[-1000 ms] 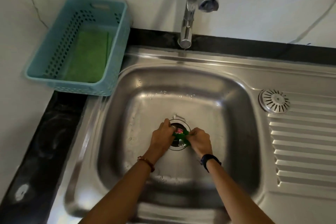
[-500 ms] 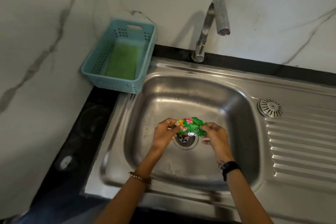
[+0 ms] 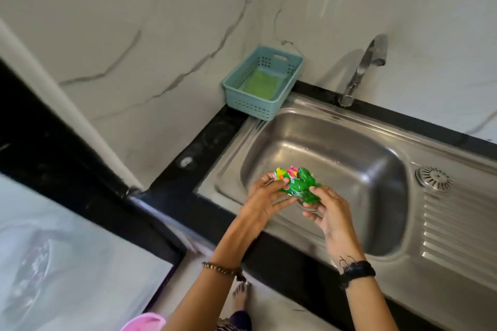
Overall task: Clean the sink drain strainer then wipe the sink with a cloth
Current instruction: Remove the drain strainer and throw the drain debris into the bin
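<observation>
Head view, looking down. At frame centre, left hand [image 3: 265, 197] and right hand [image 3: 329, 213] raised above the near-left part of the steel sink [image 3: 349, 142], both pinching a crumpled wad of green wrappers [image 3: 298, 183] with pink and yellow bits. Left fingers curled around the wad's left end, right thumb and fingertips clamped on its right end. Something metallic glimpsed beneath the wad between the hands; cannot tell whether it is the drain strainer. A round slotted metal cover [image 3: 433, 179] set in the ribbed drainboard at right of frame. Beaded bracelet [image 3: 223, 270] on the left wrist, black band [image 3: 356, 273] on the right. In upper centre, a teal basket [image 3: 262, 83] holding a green cloth [image 3: 262, 84], standing on the black counter [image 3: 204, 142] at the sink's far-left corner. Curved faucet [image 3: 363, 67] in the upper right, against the marble wall [image 3: 134, 35].
</observation>
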### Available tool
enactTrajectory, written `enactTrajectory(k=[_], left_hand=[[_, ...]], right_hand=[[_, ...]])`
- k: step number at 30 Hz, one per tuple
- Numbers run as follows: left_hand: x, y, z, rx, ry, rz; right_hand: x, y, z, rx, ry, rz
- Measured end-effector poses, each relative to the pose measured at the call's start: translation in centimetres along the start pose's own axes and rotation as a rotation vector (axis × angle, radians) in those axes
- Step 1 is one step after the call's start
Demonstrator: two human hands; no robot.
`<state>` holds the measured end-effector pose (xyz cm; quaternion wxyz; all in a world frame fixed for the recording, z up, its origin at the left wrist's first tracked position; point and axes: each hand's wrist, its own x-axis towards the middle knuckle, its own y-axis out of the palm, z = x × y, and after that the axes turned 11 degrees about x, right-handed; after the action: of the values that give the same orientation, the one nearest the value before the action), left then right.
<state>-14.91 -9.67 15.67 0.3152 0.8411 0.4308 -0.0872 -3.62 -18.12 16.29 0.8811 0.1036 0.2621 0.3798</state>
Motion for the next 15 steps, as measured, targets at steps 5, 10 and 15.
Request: enactTrajectory(k=[5,10,15], left_hand=[[-7.1,-5.0,1.6,-0.043,0.106,-0.097],[-15.1,-11.8,4.4,-0.112,0.203,-0.327],[-22.8,-18.9,9.5,-0.325,0.235,-0.658]], right_hand=[[-5.1,3.1,-3.4,-0.111,0.03,0.209],[-10.4,7.8,-9.5,-0.344,0.098,0.512],[-14.9,12.1,-18.1,-0.518,0.32,0.734]])
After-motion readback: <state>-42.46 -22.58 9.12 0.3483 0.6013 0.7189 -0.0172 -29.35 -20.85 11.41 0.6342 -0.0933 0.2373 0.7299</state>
